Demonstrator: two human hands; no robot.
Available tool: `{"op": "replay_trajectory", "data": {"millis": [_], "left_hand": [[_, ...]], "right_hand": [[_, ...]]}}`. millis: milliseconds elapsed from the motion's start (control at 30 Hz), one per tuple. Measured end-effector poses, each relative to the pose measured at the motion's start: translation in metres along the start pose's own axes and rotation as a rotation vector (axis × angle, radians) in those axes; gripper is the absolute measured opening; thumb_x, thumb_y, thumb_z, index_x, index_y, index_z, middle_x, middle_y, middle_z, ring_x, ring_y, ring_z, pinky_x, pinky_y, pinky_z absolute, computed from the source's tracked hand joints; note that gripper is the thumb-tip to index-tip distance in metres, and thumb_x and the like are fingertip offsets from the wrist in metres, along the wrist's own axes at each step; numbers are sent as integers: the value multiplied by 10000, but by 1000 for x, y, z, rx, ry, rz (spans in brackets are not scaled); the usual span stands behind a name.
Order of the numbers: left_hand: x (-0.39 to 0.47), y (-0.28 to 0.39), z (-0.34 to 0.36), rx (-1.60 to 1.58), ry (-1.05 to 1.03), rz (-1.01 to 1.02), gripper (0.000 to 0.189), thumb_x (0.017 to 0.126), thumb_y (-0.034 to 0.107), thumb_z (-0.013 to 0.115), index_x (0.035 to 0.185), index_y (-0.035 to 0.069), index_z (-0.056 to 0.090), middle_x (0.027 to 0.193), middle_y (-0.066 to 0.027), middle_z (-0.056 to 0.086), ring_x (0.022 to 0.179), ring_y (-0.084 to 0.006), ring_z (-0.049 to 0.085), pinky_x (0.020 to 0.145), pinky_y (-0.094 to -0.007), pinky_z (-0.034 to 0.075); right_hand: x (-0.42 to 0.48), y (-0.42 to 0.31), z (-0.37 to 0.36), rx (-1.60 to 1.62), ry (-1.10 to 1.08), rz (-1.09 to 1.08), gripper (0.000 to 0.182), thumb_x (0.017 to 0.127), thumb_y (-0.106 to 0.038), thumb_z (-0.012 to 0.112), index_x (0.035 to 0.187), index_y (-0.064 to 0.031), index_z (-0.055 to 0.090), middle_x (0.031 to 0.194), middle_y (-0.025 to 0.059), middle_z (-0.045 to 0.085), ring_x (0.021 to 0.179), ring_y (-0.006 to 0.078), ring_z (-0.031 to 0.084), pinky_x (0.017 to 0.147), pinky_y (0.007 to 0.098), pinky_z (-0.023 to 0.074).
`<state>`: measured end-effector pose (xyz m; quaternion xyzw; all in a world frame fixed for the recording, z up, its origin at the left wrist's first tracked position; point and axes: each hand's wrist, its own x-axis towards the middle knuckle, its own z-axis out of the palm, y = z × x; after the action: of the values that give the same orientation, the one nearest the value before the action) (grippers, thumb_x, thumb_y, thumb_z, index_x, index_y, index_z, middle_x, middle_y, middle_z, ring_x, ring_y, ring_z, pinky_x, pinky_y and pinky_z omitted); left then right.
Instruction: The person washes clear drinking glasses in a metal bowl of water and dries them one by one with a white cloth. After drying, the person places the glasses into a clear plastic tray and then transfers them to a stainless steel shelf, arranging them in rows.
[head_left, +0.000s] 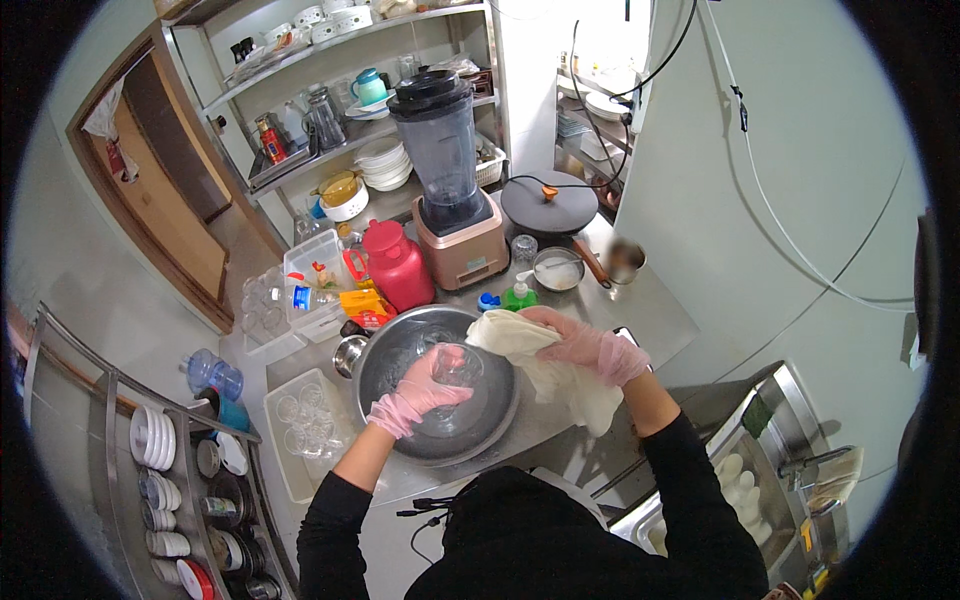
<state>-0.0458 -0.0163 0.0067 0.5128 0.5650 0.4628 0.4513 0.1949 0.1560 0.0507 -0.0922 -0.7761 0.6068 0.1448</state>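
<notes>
My left hand (424, 382), in a thin pink glove, grips a clear drinking glass (459, 365) over a wide metal basin (480, 435). More clear glassware (435, 337) lies inside the basin, partly hidden by the hand. Also gloved in pink, my right hand (581, 341) clutches a bunched white cloth (517, 334) above the basin's right rim. One end of the cloth hangs past the rim over the table's front edge. To the left of the basin, a white plastic tub (281, 435) contains several small clear glasses (309, 420).
Behind the basin stand a blender (459, 232), a red jug (397, 266) and a green pump bottle (519, 298). A lidded pan (551, 202) sits farther back. Plates and bowls fill the rack (112, 390) at left. A metal sink (772, 495) is at lower right.
</notes>
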Motion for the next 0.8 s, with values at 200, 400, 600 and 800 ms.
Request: {"op": "replay_trajectory", "data": {"millis": [200, 400, 600, 800], "left_hand": [[0, 7, 8, 199, 32, 102, 654, 594, 147, 800, 1147, 50, 467, 1039, -65, 560, 950, -150, 532, 858, -287, 422], [3, 49, 29, 782, 37, 156, 661, 577, 229, 790, 1151, 70, 503, 1008, -87, 595, 932, -149, 564, 829, -271, 440], [4, 56, 32, 459, 112, 1, 634, 576, 239, 782, 1122, 56, 518, 933, -78, 617, 854, -157, 588, 790, -287, 461], [-1, 47, 17, 359, 2, 138, 586, 601, 186, 783, 1101, 52, 507, 973, -67, 591, 898, -144, 567, 784, -289, 458]], "right_hand": [[9, -54, 14, -804, -117, 41, 344, 801, -113, 583, 1135, -95, 502, 1066, 151, 540, 992, 287, 545, 870, 347, 445], [34, -44, 69, -1255, -121, 158, 250, 776, -108, 562, 1024, -96, 534, 950, 123, 578, 836, 317, 612, 684, 399, 506], [43, -26, 65, -655, 117, 154, 406, 725, -181, 656, 1070, -64, 475, 937, 139, 592, 829, 321, 608, 724, 366, 489], [31, -36, 42, -518, -252, -390, 872, 505, -216, 811, 1253, -99, 379, 1261, 175, 397, 1152, 322, 408, 965, 376, 342]]}}
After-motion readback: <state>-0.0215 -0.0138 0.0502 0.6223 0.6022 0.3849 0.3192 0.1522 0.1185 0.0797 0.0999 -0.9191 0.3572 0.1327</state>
